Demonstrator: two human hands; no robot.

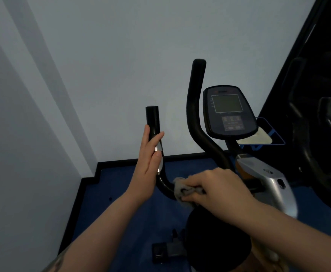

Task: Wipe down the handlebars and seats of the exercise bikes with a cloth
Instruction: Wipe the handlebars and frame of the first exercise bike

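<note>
The left hand (148,163) occupied the centre-left of the frame, fingers straight and together, laid flat against the left handlebar (153,122). The thumb extended across the front of the black grip, just above a silver sensor plate (158,149). The grip end stood upright above the fingertips.

The right hand (217,187) occupied the lower centre, fingers curled around a grey cloth (180,188). The cloth was bunched and pressed against the lower curved section of the left handlebar, where the tube bends toward the bike stem. The cloth touched the tube; the hand covered most of it, leaving a wrinkled portion visible at the left of the knuckles.

The right handlebar (197,107) rose in a long S-curve at the centre of the frame, apart from both hands. To its right sat the console (228,112), an oval dark panel with a grey display and a button block beneath. A silver frame cover (272,183) descended from below the console toward the right forearm.

The black seat (215,238) lay in the lower centre, partly under the right forearm. A pedal (160,252) showed at the lower left of the seat. A blue floor mat (121,193) extended beneath the bike, bordered by a black skirting against the white wall (102,55). A second dark machine (321,114) filled the right edge of the frame.
</note>
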